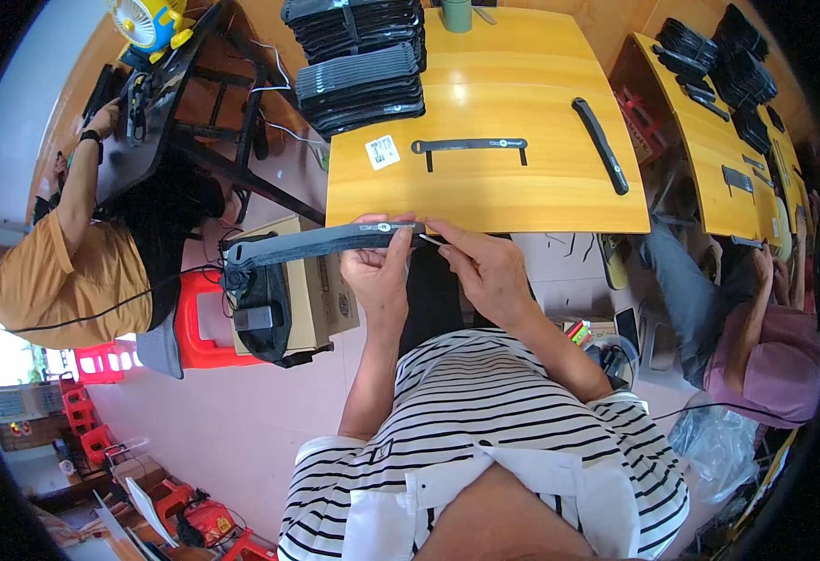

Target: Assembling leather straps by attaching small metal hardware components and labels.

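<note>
My left hand is closed round one end of a bundle of flat black straps, its thumb on top near the pale print. The bundle reaches out to the left, held in the air just off the table's near edge. My right hand is at the bundle's right end, its thumb and fingers pinched together by a small, thin pale piece that is too small to name. On the table ahead lies a single black strap with a slotted left end, two short dark strips below it. Another black strap lies slanted at the right.
Tall stacks of bundled black straps stand at the yellow table's far left, near a white printed label. A green cup is at the back. Left are an open carton and red stool. Co-workers sit at both sides.
</note>
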`<state>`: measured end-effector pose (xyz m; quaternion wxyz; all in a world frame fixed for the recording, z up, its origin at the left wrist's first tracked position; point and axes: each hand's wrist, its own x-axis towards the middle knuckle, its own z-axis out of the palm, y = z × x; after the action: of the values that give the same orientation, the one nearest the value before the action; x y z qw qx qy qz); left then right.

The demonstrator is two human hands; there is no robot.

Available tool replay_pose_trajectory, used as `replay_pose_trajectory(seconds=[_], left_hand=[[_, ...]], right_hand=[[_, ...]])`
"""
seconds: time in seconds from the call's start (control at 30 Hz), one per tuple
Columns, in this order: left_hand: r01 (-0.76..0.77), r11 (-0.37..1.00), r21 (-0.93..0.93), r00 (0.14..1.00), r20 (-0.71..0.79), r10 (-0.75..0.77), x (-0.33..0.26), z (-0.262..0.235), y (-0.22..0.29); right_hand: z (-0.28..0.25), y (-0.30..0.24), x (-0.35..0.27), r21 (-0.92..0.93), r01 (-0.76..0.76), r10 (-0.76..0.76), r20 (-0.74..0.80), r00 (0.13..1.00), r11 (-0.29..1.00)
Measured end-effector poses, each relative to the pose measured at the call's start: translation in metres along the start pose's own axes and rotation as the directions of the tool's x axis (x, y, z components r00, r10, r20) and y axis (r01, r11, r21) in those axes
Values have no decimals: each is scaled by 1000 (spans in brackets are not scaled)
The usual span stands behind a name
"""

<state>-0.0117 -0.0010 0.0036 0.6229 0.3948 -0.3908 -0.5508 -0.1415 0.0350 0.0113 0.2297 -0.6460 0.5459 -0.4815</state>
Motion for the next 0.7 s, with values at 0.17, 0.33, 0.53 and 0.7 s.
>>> replay_pose_trajectory(seconds=[0.17,0.33,0.53,0.7], left_hand=[[-15,1000,18,1000,6,15,0,-2,-1],[-121,978,168,991,70,110,0,-5,-4],[-296,924,242,955,93,281,-9,5,-14],[-393,869,301,919,144,367,-8,4,-17]], right_hand=[[-2,0,2,122,-245,225,158,962,962],[4,1,2,331,-342,298,177,938,879],[19,10,-3,497,-339,319,129,939,799],[17,10,-4,598,-422,394,185,900,682]])
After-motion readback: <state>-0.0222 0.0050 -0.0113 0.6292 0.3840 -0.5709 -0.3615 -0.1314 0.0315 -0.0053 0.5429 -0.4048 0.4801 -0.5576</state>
